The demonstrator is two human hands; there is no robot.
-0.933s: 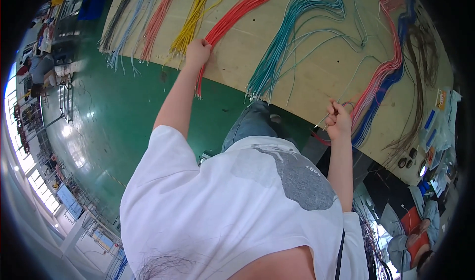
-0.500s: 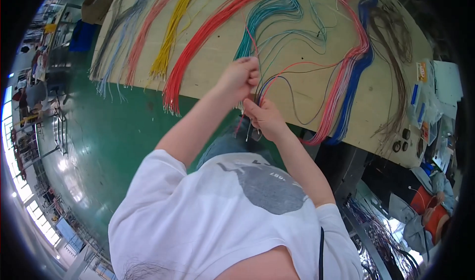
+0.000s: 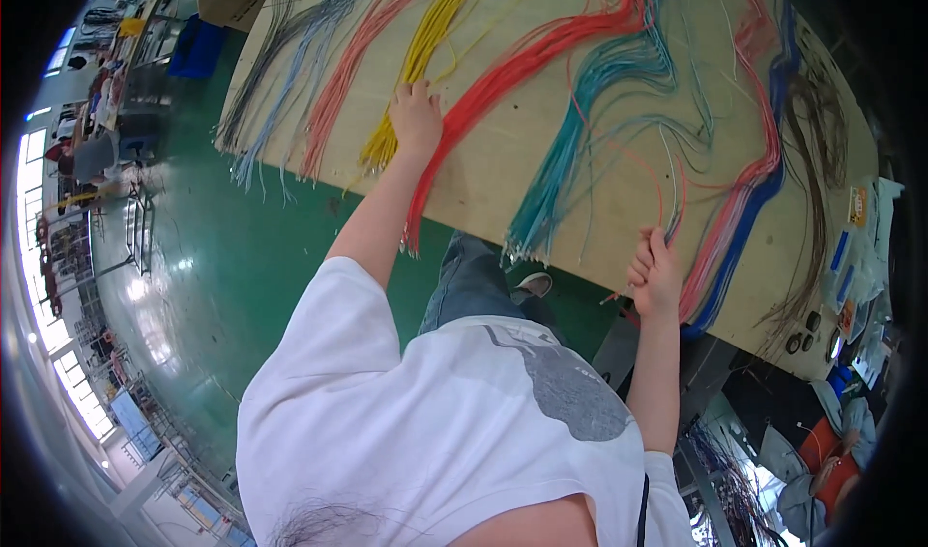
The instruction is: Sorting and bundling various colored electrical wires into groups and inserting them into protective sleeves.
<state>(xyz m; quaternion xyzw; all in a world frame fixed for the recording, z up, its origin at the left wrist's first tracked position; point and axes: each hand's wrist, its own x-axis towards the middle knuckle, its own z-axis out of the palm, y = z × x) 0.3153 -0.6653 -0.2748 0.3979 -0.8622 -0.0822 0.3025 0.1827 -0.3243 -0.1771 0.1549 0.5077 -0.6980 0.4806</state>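
My left hand (image 3: 416,122) reaches over the table with its fingers apart, at the edge of the yellow wire bundle (image 3: 425,49) and beside the red wire bundle (image 3: 527,59). At the front edge of the table, my right hand (image 3: 656,276) is closed around a few thin wires (image 3: 676,211) of different colours, including red and white. Their ends stick out below the fist. Between the hands lies a teal wire bundle (image 3: 575,141), its tipped ends at the table edge. Just right of my right hand run a pink wire bundle (image 3: 723,223) and a blue one (image 3: 746,226).
The pale wooden table (image 3: 498,160) also carries salmon wires (image 3: 338,88), light blue wires (image 3: 290,112) and brown wires (image 3: 817,209). Small black rolls (image 3: 795,342) and plastic bags (image 3: 865,247) lie at its right end. Another person (image 3: 836,470) is at lower right.
My hands have moved apart: the left went leftward to the yellow wires, while the right shifted right, still holding the thin wires. The view has shifted, so the table appears lower and further right.
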